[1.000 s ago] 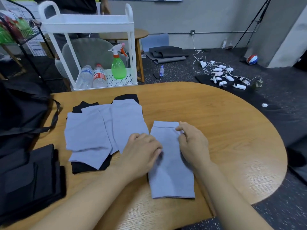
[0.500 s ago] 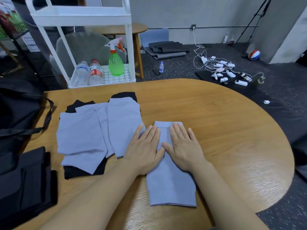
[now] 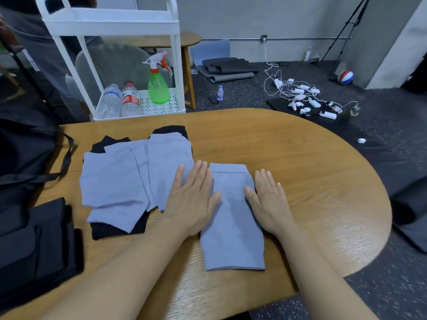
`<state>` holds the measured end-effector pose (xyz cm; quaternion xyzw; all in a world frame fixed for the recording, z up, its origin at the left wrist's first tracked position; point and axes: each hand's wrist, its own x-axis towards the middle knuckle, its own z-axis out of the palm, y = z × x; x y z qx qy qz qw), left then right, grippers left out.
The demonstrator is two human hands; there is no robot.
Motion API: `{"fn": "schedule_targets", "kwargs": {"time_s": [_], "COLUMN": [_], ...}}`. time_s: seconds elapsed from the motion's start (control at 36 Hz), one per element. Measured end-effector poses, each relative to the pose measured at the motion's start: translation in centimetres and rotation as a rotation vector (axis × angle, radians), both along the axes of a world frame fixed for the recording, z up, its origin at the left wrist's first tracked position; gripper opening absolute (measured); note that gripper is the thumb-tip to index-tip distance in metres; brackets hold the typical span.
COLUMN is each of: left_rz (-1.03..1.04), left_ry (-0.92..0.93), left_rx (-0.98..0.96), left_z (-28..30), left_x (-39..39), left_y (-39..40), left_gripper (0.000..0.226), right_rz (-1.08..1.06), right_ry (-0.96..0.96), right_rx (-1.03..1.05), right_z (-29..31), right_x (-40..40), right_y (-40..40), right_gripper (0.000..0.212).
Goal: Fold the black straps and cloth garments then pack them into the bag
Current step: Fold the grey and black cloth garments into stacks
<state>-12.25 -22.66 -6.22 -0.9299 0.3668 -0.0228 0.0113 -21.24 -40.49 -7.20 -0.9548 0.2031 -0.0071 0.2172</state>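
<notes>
A folded lavender garment (image 3: 232,225) lies lengthwise on the wooden table (image 3: 312,181). My left hand (image 3: 193,198) lies flat with straight fingers on its left edge, partly over the neighbouring pile. My right hand (image 3: 269,198) lies flat on its right edge, fingers reaching onto the table. To the left sits a pile of several lavender pieces (image 3: 129,179) over black cloth (image 3: 117,230). Folded black fabric (image 3: 39,245) rests at the near left. The black bag (image 3: 25,144) with its strap (image 3: 68,155) stands at the far left.
Behind the table stands a white cart (image 3: 111,24) holding two water bottles (image 3: 120,100) and a green spray bottle (image 3: 158,85). Cables and chargers (image 3: 307,100), dark mats (image 3: 227,69) and a small ball (image 3: 345,77) lie on the floor beyond.
Both hands went from gripping the garment's upper part to lying flat on it, then slid apart to its left and right edges.
</notes>
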Motion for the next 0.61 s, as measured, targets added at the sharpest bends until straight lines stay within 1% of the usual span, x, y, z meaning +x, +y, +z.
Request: {"fn": "schedule_targets", "kwargs": {"time_s": [0.08,0.14,0.22,0.31,0.33,0.36,0.42,0.5,0.56,0.61], "left_rz": [0.048,0.037,-0.012,-0.046,-0.058,-0.068,-0.082,-0.108,-0.119,-0.121], "left_ry": [0.064,0.117,0.157,0.139,0.128,0.121,0.116,0.097,0.086,0.083], "left_rx": [-0.122,-0.164,-0.167,-0.110,-0.080,-0.058,-0.038,-0.013,-0.014,-0.006], "left_z": [0.4,0.4,-0.1,-1.2,-1.5,-1.6,-1.8,-1.7,-1.7,-1.8], "left_x": [-2.1,-4.0,-6.5,-7.5,-7.6,-7.6,-7.5,-7.3,-7.2,-7.0], "left_y": [0.6,1.0,1.2,1.8,2.1,2.4,2.9,3.2,3.5,4.1], "left_gripper": [0.092,0.092,0.092,0.089,0.088,0.087,0.087,0.088,0.087,0.086], "right_rz": [0.036,0.083,0.172,0.217,0.225,0.230,0.189,0.150,0.139,0.136], "right_ry": [-0.017,0.013,-0.004,-0.067,-0.019,-0.015,0.047,0.076,0.098,0.113], "right_rx": [-0.076,-0.140,-0.214,-0.315,-0.306,-0.299,-0.240,-0.266,-0.253,-0.242], "right_z": [0.7,1.1,0.7,-0.5,-0.7,-1.1,-1.5,-1.5,-1.3,-1.0], "right_x": [-1.7,-2.7,-3.6,-4.4,-4.6,-5.0,-5.6,-6.2,-6.4,-6.6], "right_y": [1.2,2.8,5.3,6.5,6.7,6.6,6.1,5.5,5.3,5.3], "right_gripper": [0.064,0.065,0.077,0.068,0.072,0.080,0.091,0.105,0.103,0.092]}}
